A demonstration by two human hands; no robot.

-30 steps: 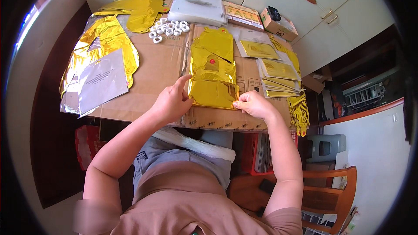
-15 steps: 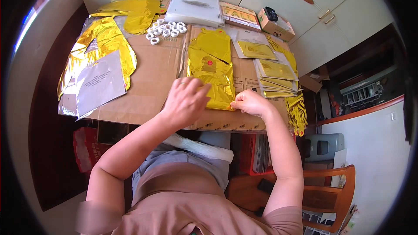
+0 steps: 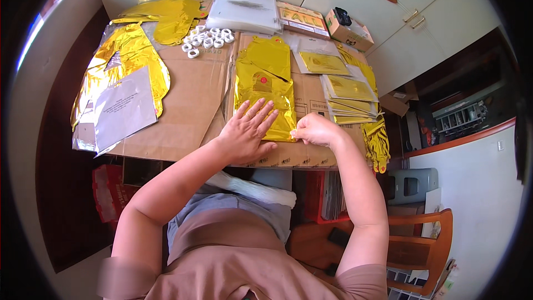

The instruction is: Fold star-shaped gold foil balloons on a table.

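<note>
A gold foil balloon, folded into a long flat strip with a small red dot on it, lies on the cardboard table cover in front of me. My left hand rests flat over its lower left part, fingers stretched out and a little apart. At the strip's near right corner, the thumb and forefinger of my right hand pinch the foil's edge. What lies under my left palm is hidden.
Left, gold foil lies with a grey printed sheet. Behind are white ribbon rolls, a stack of clear plastic bags and a small carton. Packed gold balloons are piled right. A wooden chair stands near my right arm.
My left hand has turned from a blurred, curled pose to lying flat with its fingers spread on the foil. My right hand keeps its pinch at the corner.
</note>
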